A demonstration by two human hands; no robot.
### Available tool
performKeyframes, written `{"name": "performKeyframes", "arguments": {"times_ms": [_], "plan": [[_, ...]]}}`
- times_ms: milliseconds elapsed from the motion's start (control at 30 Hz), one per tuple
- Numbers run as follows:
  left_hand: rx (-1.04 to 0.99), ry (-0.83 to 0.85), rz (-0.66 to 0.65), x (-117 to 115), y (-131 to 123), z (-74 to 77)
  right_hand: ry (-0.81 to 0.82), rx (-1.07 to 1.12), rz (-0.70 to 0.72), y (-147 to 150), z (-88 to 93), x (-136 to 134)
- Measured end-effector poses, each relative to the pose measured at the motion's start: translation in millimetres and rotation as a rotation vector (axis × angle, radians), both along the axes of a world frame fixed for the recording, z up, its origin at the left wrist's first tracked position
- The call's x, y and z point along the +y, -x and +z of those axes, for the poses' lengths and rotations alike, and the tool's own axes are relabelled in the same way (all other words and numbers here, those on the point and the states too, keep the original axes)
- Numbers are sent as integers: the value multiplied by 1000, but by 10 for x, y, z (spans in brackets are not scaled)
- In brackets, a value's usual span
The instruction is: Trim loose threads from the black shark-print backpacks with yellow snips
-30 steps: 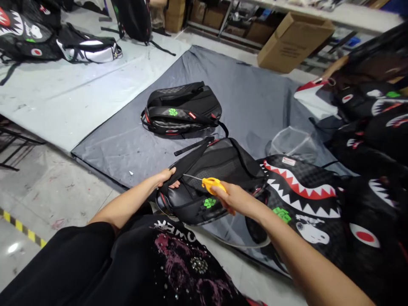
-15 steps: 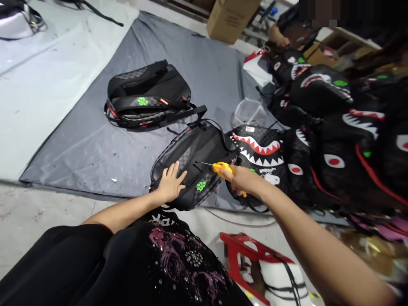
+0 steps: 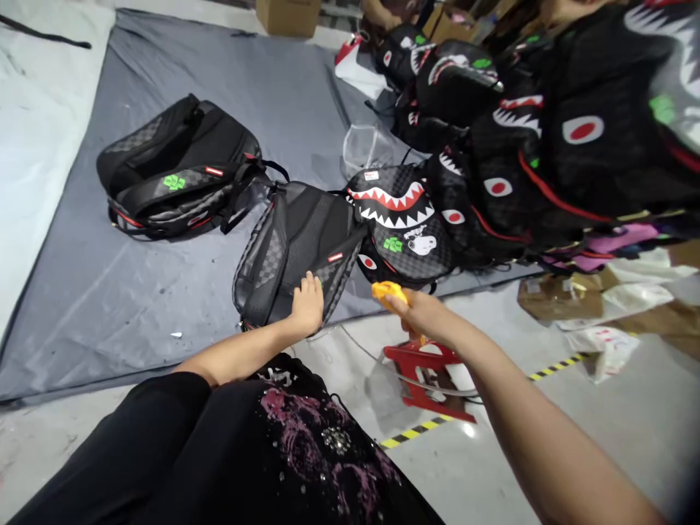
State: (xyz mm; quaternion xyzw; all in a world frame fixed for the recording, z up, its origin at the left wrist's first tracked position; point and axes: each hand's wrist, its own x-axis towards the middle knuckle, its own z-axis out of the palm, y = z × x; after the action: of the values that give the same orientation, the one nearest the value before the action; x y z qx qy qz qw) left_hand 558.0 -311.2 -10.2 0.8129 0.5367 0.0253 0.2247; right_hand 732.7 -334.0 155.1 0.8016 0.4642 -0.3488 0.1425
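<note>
A black checkered backpack point(image 3: 295, 251) lies back-up on the grey mat point(image 3: 136, 292) in front of me. My left hand point(image 3: 307, 305) rests on its near edge, fingers together and laid flat. My right hand point(image 3: 424, 315) is closed round yellow thread snips point(image 3: 387, 292), held just right of the backpack and clear of it. A shark-mouth backpack point(image 3: 402, 222) lies right beside the black one.
Another black backpack point(image 3: 175, 175) lies further left on the mat. A large heap of shark-print backpacks point(image 3: 547, 138) fills the right. A red stool point(image 3: 424, 375) stands by my right arm. Clear plastic bag point(image 3: 366, 146), cardboard box point(image 3: 287, 14), yellow-black floor tape point(image 3: 415, 430).
The view has swung right and down. The backpack has been turned and slid left on the mat; my left hand moved to its near edge. The snips have drawn back off the bag.
</note>
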Motion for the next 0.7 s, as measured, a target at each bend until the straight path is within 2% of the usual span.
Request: {"name": "performKeyframes", "arguments": {"times_ms": [67, 133, 200, 267, 300, 367, 433, 500, 600, 633, 700], "plan": [[-122, 76, 16, 2, 53, 49, -46, -60, -25, -40, -60, 0], [-395, 222, 106, 57, 141, 65, -38, 3, -9, -77, -109, 58], [-726, 438, 342, 149, 250, 23, -105, -15, 7, -100, -150, 139], [-962, 679, 617, 238, 354, -61, -213, -119, 13, -98, -182, 208], [-1023, 773, 711, 271, 393, -106, -220, -112, 28, -86, -191, 227], [-1054, 875, 775, 298, 437, -171, -125, 30, 101, -45, -190, 226], [-1009, 806, 723, 279, 430, -181, -65, 71, 132, 2, -161, 188], [-893, 586, 552, 229, 384, -140, -112, -18, 115, 39, -113, 140], [-542, 163, 259, 144, 254, -48, -184, -59, 106, 73, -44, 90], [-414, 78, 207, 123, 200, -22, -206, -84, 109, 81, -28, 76], [-218, 15, 165, 106, 101, 27, -221, -189, 134, 97, -9, 33]]}}
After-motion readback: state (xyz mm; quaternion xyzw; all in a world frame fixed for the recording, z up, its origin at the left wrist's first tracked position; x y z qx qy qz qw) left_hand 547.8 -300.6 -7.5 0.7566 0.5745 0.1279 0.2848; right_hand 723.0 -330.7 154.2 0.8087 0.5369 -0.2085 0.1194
